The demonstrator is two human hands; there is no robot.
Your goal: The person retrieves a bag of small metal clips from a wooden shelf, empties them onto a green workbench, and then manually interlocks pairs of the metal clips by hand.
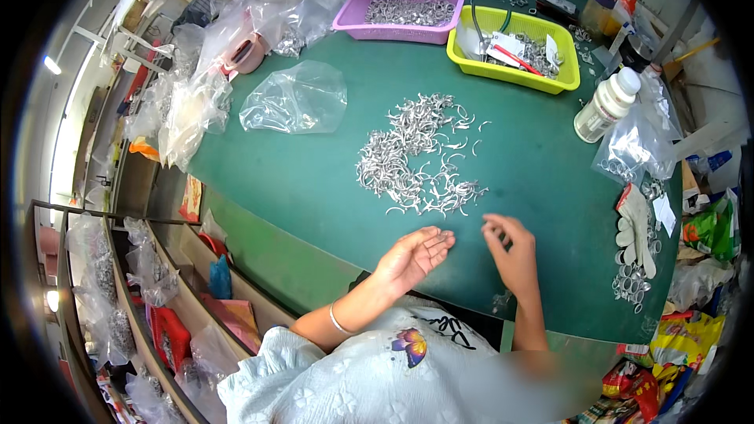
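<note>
My left hand is turned palm up just in front of the metal pile, its fingers stretched out and slightly bent. A small greyish spot shows at its fingertips; I cannot make out whether it is a metal piece. To its right, my right hand hovers over the table with thumb and fingers apart, a little blurred, and nothing shows between them. Beyond both hands lies a loose pile of small curved silver metal pieces, with several strays along its right side.
On the green table are a clear plastic bag, a purple basket and a yellow-green basket of metal parts. A white bottle, work gloves and metal rings line the right side. Shelves stand at left.
</note>
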